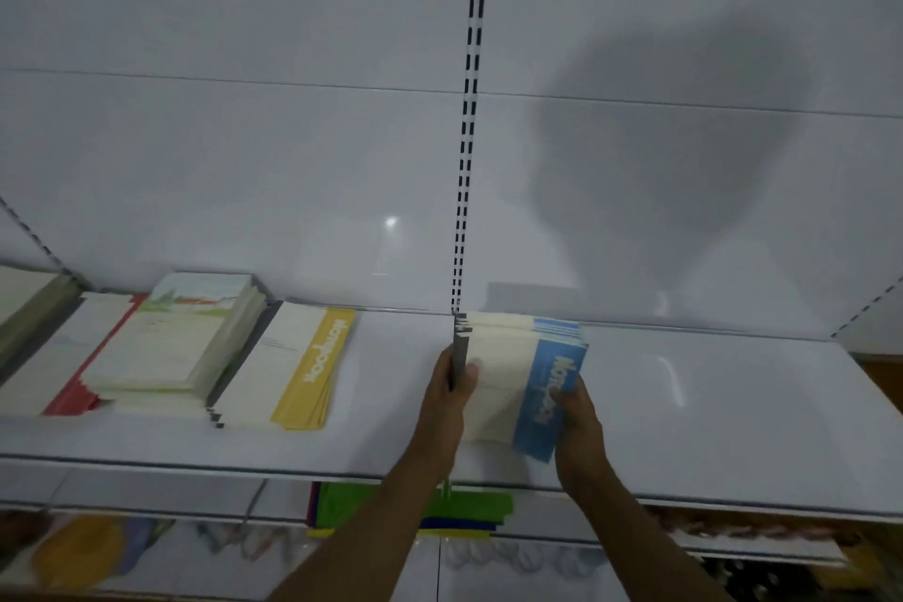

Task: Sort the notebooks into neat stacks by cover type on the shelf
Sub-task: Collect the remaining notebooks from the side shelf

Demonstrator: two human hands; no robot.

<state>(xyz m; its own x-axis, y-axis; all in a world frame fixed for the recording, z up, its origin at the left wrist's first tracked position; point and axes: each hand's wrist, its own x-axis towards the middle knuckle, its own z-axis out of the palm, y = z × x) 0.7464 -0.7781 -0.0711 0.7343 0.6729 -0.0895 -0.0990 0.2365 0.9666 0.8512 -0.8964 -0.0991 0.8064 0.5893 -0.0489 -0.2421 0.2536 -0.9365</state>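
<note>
A stack of notebooks with cream covers and a blue band (525,367) lies on the white shelf (708,411) near its middle. My left hand (449,398) grips the stack's left, dark spine edge, thumb on the top cover. My right hand (576,425) holds the blue right edge. To the left lies a stack of yellow-banded notebooks (293,367). Further left sits a stack with a landscape picture cover (181,337), resting on red-edged notebooks (68,357).
More pale books (24,303) lie at the far left edge. A slotted upright (469,122) runs up the white back panel. Below the shelf, a lower level holds green, yellow and blue sheets (464,511) and blurred items.
</note>
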